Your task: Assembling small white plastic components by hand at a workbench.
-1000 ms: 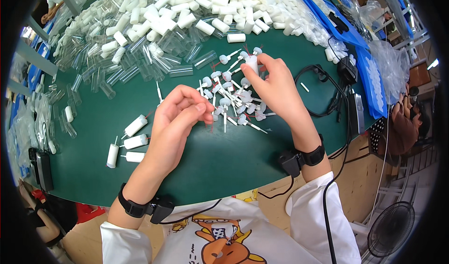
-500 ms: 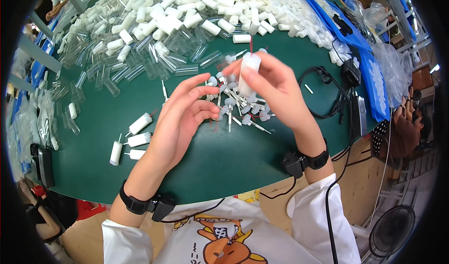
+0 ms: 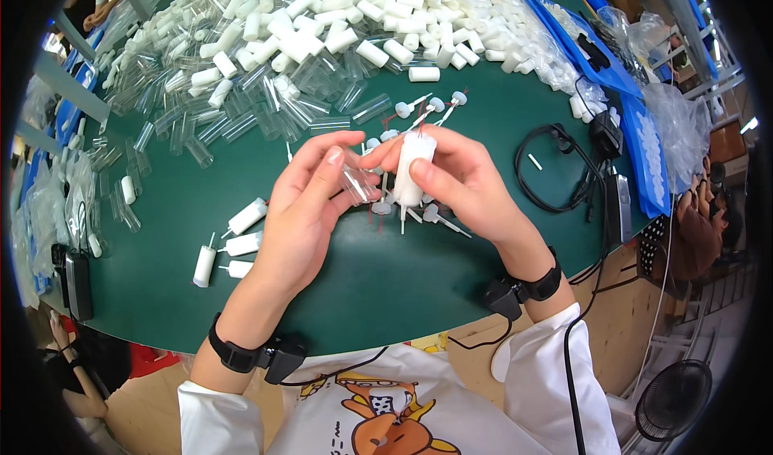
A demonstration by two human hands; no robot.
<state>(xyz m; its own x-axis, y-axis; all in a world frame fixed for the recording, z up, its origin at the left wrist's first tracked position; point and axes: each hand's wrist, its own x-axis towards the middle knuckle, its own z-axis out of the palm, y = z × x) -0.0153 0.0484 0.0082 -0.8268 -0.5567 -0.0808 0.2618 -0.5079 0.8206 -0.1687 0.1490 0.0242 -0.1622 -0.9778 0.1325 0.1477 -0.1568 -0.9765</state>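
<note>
Between the thumb and fingers of my left hand [image 3: 298, 205] is a short clear plastic tube [image 3: 357, 184], tilted. My right hand [image 3: 471, 181] grips a white cylinder [image 3: 415, 173] that stands nearly upright beside the tube, apart from it. A thin white stem sticks out of the cylinder's lower end, and red thread shows at its top. Behind and below my fingers lie several white stems with grey discs [image 3: 436, 105] and red threads, partly hidden by my hands. To the left of my left forearm rest several white cylinders with stems [image 3: 246, 216].
A large heap of white cylinders [image 3: 298, 40] covers the far side of the green table [image 3: 386, 286]. Clear tubes [image 3: 237, 126] spread along its left front. Coiled black cable [image 3: 522, 169] and a blue tray [image 3: 646, 161] lie to the right. Black straps with wired boxes circle my wrists.
The clear tube now shows in my left hand, whose fingers have closed on it. My right hand has lowered the white cylinder and brought it nearer to me, uncovering some disc-topped stems behind.
</note>
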